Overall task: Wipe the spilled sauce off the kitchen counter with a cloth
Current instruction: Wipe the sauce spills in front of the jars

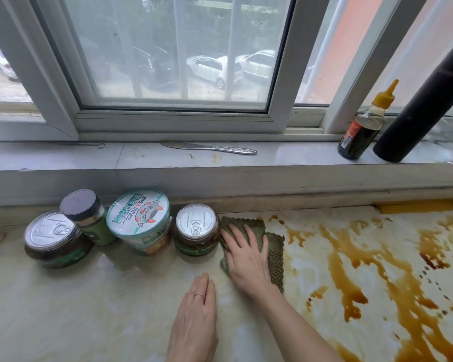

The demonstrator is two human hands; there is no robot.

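On the counter beside the sauce, right grip spread flat atop the cloth, left grip flat nearby.

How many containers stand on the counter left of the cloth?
4: left pull-tab jar, dark-lidded jar behind it, teal-lidded tub, right pull-tab jar beside the cloth. None seems hidden.

White-framed sliding window at back, daylight through hazy glass. Parked cars outside, below. Pale stone windowsill under frame, brown-stained near middle.
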